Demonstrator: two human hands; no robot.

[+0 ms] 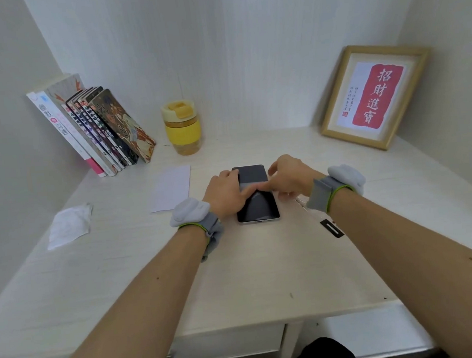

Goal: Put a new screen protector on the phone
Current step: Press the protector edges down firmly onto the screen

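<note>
— Head view count, please?

— One phone (pixel 256 197), one white envelope (pixel 172 188), one crumpled wipe packet (pixel 69 226), one yellow cup (pixel 182 126), one framed print (pixel 375 95), a row of books (pixel 95 130).

— Hands?

— Both arms reach forward. Left hand (pixel 226 192) lies on the phone's left edge, fingers stretched across the glass. Right hand (pixel 288 179) presses an extended finger onto the screen, nothing gripped.

— Phone?

— Dark, glossy screen, flat mid-table (pixel 265 275), silver lower edge towards the person.
</note>
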